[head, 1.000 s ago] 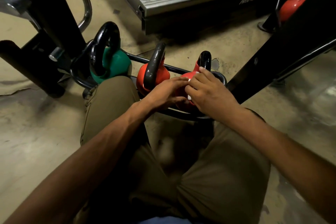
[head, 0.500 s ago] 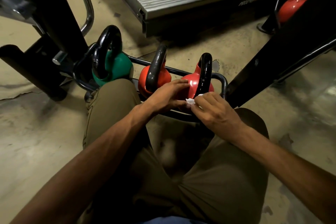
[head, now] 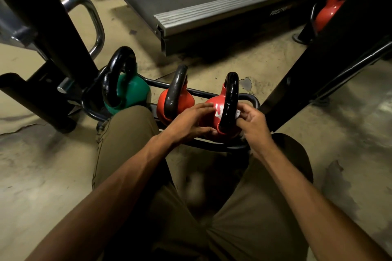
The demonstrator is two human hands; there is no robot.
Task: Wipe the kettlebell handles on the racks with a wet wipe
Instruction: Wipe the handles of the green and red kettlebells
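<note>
Three kettlebells with black handles stand in a low black rack: a green one, an orange one and a red one at the right end. My left hand rests on the red kettlebell's body, left of its handle. My right hand pinches a small white wet wipe against the right side of that handle, low down. My knees and arms fill the foreground.
A treadmill deck lies beyond the rack. Black machine frames rise at the left and at the right. Another red kettlebell hangs at the far right. A chrome bar curves at upper left. The floor is bare concrete.
My right hand has moved with the wipe from in front of the red kettlebell to the right side of its handle. The left hand stays on the red body.
</note>
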